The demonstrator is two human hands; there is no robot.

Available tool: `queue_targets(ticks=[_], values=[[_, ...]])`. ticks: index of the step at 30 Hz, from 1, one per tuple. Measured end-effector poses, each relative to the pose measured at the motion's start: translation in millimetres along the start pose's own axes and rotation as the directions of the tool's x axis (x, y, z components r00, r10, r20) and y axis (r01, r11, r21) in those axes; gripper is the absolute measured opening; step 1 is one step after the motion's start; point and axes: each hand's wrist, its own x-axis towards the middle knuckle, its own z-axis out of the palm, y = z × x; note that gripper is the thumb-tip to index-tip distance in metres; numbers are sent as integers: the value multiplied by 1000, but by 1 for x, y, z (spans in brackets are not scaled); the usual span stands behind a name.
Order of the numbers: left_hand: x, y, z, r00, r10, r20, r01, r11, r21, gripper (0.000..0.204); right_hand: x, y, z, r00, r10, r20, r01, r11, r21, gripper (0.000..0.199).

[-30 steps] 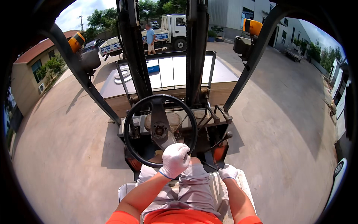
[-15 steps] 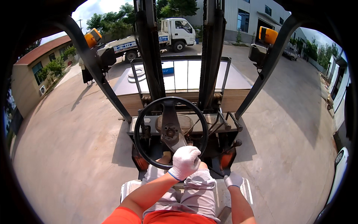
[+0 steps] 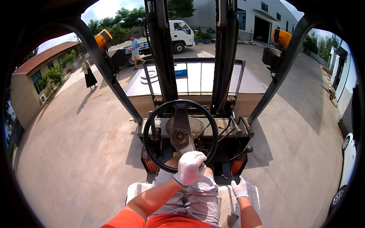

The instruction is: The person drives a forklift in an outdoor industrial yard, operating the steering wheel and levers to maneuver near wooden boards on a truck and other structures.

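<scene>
The black steering wheel (image 3: 214, 121) of a forklift stands before me. My left hand (image 3: 190, 167), in a white knit glove, is closed at the wheel's lower right rim, fingers curled. My right hand (image 3: 242, 187), gloved the same way, is low beside the seat (image 3: 254, 195), its fingers bent. A thin dark rod (image 3: 224, 176) runs up to those fingers; whether they grip its end is hidden. Forward of the right hand are a lever with a round black knob (image 3: 249, 149) and several control levers (image 3: 237, 131). Beyond the mast (image 3: 224, 49) lies a wide flat load with a pale top (image 3: 251, 81).
A person in a blue shirt (image 3: 135, 47) is by the white flatbed truck (image 3: 181, 32) ahead. Another person in a dark skirt (image 3: 89, 76) stands at left on the concrete yard (image 3: 76, 140). A white car (image 3: 346, 163) is at the right edge. Buildings line both sides.
The cab has shifted right in view. The person in blue now shows beside the truck; the one in the skirt is clear of the post. More of the white car shows. Both hands keep their places.
</scene>
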Motion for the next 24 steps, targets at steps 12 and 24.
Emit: queue_targets(ticks=[12, 24], values=[[-33, -40, -32, 996, 17, -82, -20, 999, -46, 29, -6, -40, 40, 979, -131, -157, 91, 966, -240, 94], [-57, -73, -97, 994, 54, -94, -59, 997, -54, 28, -19, -86, 58, 955, -121, -271, 18, 936, -352, 102]])
